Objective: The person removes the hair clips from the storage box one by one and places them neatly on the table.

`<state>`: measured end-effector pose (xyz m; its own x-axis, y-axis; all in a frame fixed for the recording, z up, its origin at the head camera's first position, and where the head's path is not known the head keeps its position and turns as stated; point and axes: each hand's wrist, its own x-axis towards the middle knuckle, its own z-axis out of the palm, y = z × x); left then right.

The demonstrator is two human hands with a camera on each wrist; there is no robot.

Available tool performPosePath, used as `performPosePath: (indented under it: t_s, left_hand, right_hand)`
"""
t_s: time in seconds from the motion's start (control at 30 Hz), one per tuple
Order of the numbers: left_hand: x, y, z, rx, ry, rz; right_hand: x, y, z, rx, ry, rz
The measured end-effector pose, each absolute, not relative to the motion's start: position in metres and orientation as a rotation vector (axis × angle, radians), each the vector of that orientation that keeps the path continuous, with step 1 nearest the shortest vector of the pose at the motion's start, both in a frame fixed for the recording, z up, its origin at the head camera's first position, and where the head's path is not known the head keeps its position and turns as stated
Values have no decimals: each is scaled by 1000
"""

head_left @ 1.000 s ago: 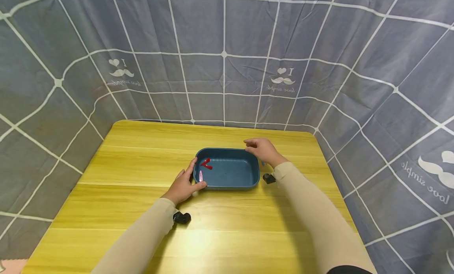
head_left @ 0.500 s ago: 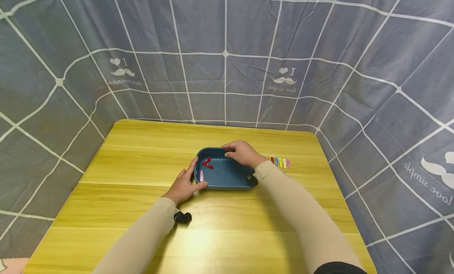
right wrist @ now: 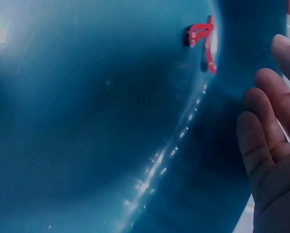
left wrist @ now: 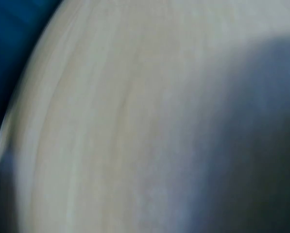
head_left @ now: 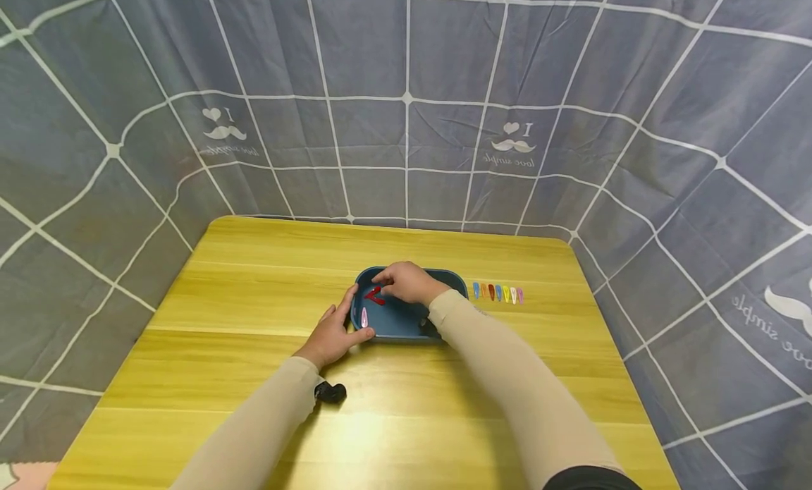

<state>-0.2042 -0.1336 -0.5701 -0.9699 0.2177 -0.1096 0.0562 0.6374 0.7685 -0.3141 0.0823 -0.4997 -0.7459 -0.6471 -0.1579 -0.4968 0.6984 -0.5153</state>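
Note:
A blue rectangular basin (head_left: 396, 325) sits on the wooden table. My left hand (head_left: 331, 336) rests against its left end, fingers fairly straight along the side and thumb at the front rim. Inside lie a red snap hair clip (head_left: 378, 301), spread in a V, and a pink hair clip (head_left: 364, 317). My right hand (head_left: 409, 282) reaches over the basin, its fingertips close to the red clip. In the right wrist view the fingers (right wrist: 254, 133) are loosely bent with nothing between them, and the red hair clip (right wrist: 199, 33) lies by the basin wall.
Right of the basin, several coloured hair clips (head_left: 498, 293) lie in a row on the table (head_left: 393, 419). A grey checked curtain (head_left: 355, 137) surrounds the table's back and sides. The left wrist view is blurred, with the basin's edge (left wrist: 11, 43) at upper left.
My right hand has moved left from the basin's right rim across to the red clip, uncovering the row of clips at right. The left hand stays at the basin's left end.

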Motion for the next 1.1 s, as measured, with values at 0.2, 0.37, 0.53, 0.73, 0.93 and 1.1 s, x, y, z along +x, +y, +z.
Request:
performPosePath:
  t_s: [0.2, 0.37, 0.53, 0.73, 0.93, 1.1]
  left_hand:
    - [-202, -134, -573, 222, 2666, 1236]
    - [-200, -136, -576, 223, 2661, 1249]
    - [-200, -137, -579, 247, 2672, 1244]
    - [-201, -139, -580, 252, 2675, 1253]
    - [-202, -141, -581, 267, 2687, 1261]
    - [-204, -141, -581, 273, 2692, 1266]
  right_hand:
    - [-312, 70, -515, -931, 2582, -474]
    - [-309, 63, -525, -968, 2587, -380]
    - [-306, 57, -530, -990, 2608, -285]
    - [-305, 52, -534, -1026, 2642, -232]
    - [-306, 49, -533, -1032, 2670, -267]
    - [-305, 48, -533, -1006, 2690, -288]
